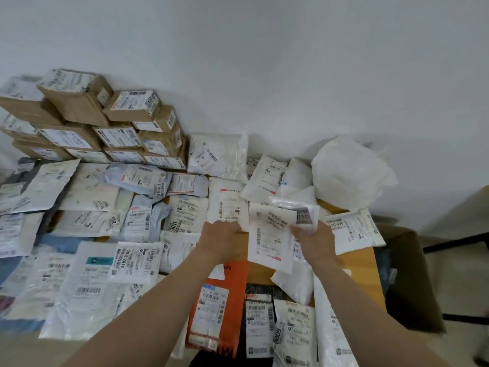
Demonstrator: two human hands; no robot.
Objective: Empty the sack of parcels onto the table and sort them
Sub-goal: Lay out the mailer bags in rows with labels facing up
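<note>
while you lean over the table (pixel 357 260), the white parcel (pixel 270 234) lies flat at frame centre, label up, right between your two hands. your left hand (pixel 223 235) sits at its left edge, knuckles up, fingers bent down onto the seam with the neighbouring labelled bag (pixel 229 202); the tips are hidden, so can't tell if they grip or just press. your right hand (pixel 316 243) is at the parcel's right edge, fingers curled together and clamped on that edge, just under a clear packet (pixel 304 213) with a dark label that overlaps the parcel's upper right corner. it's blurred there.

the parcel is crowded on every side: flat white and grey mailers (pixel 87 226) cover the left half of the frame, overlapping. an orange mailer (pixel 232 287) lies under your left forearm, and more labelled bags (pixel 293 329) sit at bottom centre between your arms. a stack of brown cardboard boxes (pixel 105 123) stands at upper left against the wall (pixel 264 62). a crumpled white sack (pixel 349 173) sits at upper right on the table's far corner. an open brown carton (pixel 412 274) is off the table's right edge.
</note>
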